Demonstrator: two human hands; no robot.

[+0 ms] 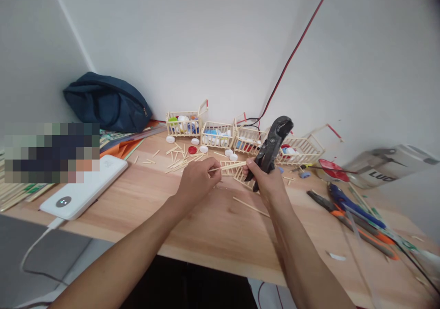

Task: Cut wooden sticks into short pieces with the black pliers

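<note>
My left hand (197,178) is closed, its thumb and fingers pinching thin wooden sticks (232,166) that stretch across to my right hand. My right hand (268,180) is wrapped around a black pliers-like tool (273,139), which stands tilted with its thick end up. The sticks' far end meets my right thumb and fingertips. Below and behind the hands lie small ladder-like stick frames (245,177), partly hidden. Short cut sticks (177,160) are scattered left of them. One longer stick (250,206) rests on the wooden table (213,226) between my forearms.
Several small stick-built carts (182,123) holding bottle caps line the wall. A white power bank (85,187) and a blue bag (108,100) are on the left. Orange-handled pliers (364,233), blue-handled pliers (357,208) and a clear container (381,167) are on the right.
</note>
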